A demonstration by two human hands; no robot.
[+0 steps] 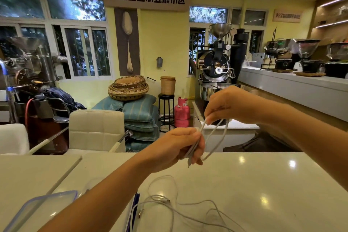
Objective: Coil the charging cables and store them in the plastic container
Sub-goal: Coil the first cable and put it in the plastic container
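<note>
Coiling under way, first cable only.
I see the left grip [180, 147] clenched on a white cable [211, 137] bundle, right grip [226, 105] pinching its loop; more loose cables [188, 211] lie on the tabletop [263, 175], plastic container [37, 207] apparently unfilled.

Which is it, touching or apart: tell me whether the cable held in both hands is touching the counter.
Apart. The head view shows the white cable held up between the left hand and right hand, its lowest loop hanging clear above the counter.
</note>
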